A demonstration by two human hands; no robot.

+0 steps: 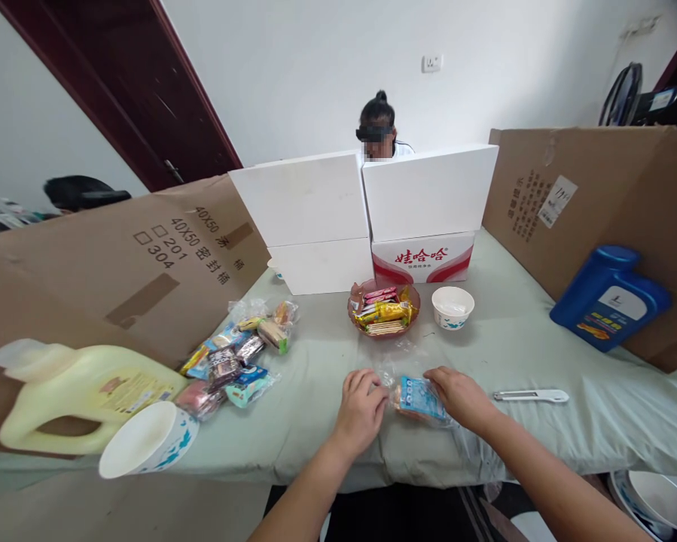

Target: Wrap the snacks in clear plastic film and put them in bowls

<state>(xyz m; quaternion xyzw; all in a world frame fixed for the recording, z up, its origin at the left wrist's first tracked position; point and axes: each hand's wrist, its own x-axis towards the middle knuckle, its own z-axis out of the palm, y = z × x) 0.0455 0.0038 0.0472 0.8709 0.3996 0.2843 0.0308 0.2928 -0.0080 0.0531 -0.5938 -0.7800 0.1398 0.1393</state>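
A snack packet [420, 397] with a blue printed label lies near the table's front edge, inside or on a crinkled clear plastic bag [409, 355]. My left hand [359, 410] is closed, fingers curled at the left edge of the clear plastic bag. From the right, my right hand [459, 393] grips the upper right side of the packet, thumb hidden. To the right of that hand lies a white utility knife [531, 396]. Beyond the packet stand a reddish glass bowl [354, 320] of wrapped snacks and biscuit sticks, and a white paper bowl [452, 319] with clear plastic in it.
At left are a heap of packaged snacks [225, 365], a pale yellow jug [98, 384] and a tilted paper bowl [169, 452]. A blue bottle [609, 301] leans at right. Cardboard panels and white boxes [315, 211] wall the table; a person [376, 124] sits behind.
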